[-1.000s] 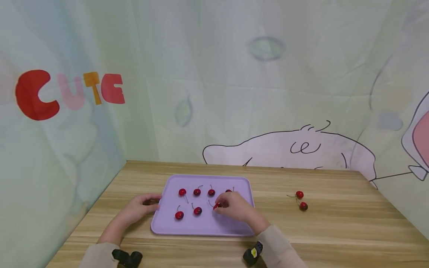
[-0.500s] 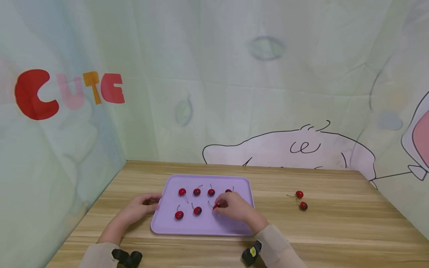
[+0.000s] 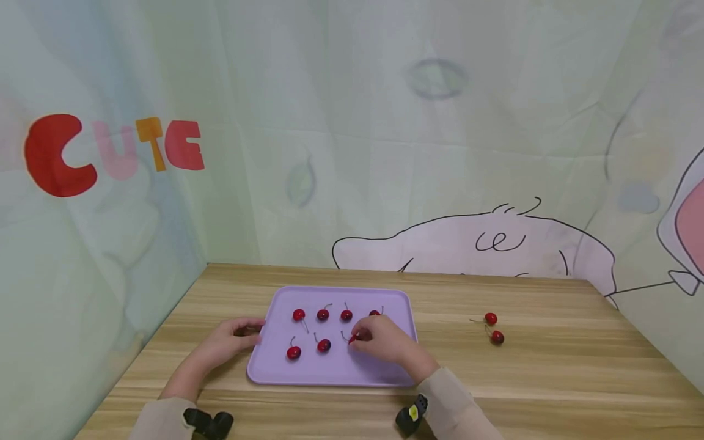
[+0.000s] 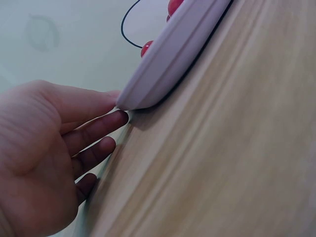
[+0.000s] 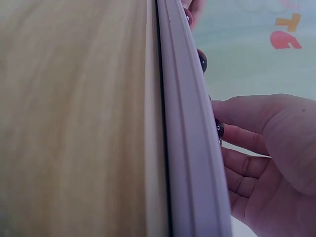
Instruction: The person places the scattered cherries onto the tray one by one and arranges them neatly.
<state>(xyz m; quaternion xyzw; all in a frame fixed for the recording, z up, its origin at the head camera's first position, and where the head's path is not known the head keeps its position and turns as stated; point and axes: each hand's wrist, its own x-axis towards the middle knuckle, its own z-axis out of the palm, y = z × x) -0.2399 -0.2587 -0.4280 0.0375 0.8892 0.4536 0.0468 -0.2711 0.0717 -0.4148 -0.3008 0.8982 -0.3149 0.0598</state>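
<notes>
1. A purple tray [image 3: 335,373] is seen on a wooden table [image 3: 550,379], and it serves as the landmark here.
2. The left hand [image 3: 228,341] is rested against the tray's left edge; in the left wrist view its fingers [image 4: 94,133] are seen straight and relaxed, with the fingertips touching the tray's corner and nothing grasped.
3. The right hand [image 3: 385,339] is laid over the tray's right half, and a cherry [image 3: 354,338] is touched at its fingertips. Whether that cherry is pinched or only touched cannot be told; in the right wrist view the fingers [image 5: 242,140] are shown loosely bent.
4. This cherry is placed third in the tray's near row, beside two others [image 3: 294,352] [image 3: 324,345].
5. A far row of four cherries [image 3: 322,315] is set out along the tray's back, the rightmost partly hidden by the right hand.
6. Two loose cherries [image 3: 494,327] are left on the table well to the right of the tray.
</notes>
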